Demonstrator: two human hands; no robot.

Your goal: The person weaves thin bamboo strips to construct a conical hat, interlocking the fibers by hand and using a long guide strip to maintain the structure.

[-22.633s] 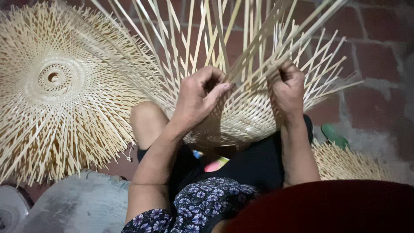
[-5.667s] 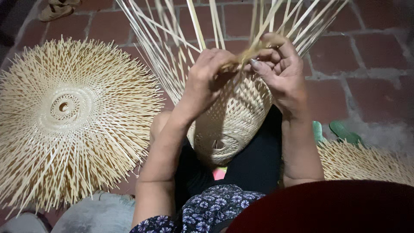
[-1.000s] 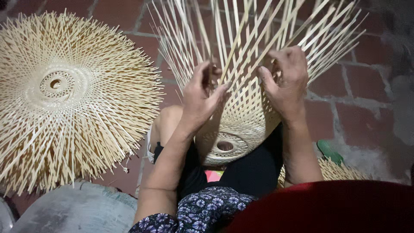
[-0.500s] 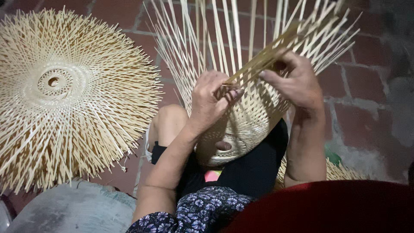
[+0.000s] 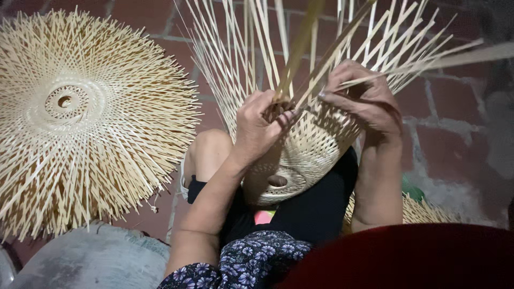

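Gripping bamboo strips w/ both hands over the lap. Left hand (image 5: 261, 127) curled tight, fingers pinched round a flat strip (image 5: 297, 53) that runs up & slightly right out of frame top; thumb side pressed against woven wall of the half-made basket (image 5: 300, 155). Right hand (image 5: 364, 101) also closed, fingertips pinching thin strips that stick out to the right, one long strip (image 5: 460, 56) reaching twd the frame's right edge. Basket resting on lap betw. the two forearms, rounded woven base w/ small centre hole (image 5: 277, 181) turned twd the camera, loose uprights (image 5: 235, 59) fanning up & outward in criss-cross pattern. Bare knee (image 5: 209, 150) just left of basket, dark shorts beneath. Lying flat on red brick floor (image 5: 455, 144), well to the left: large round woven piece (image 5: 85, 123), small hole at centre, unwoven strip ends radiating all round. Another woven piece (image 5: 423, 211) partly visible low right, behind right forearm, mostly hidden. Grey rounded object (image 5: 91, 259) at bottom left, kind unclear. Floral-print fabric (image 5: 246, 265) at bottom centre; dark red blurred shape (image 5: 407, 257) filling bottom right corner.
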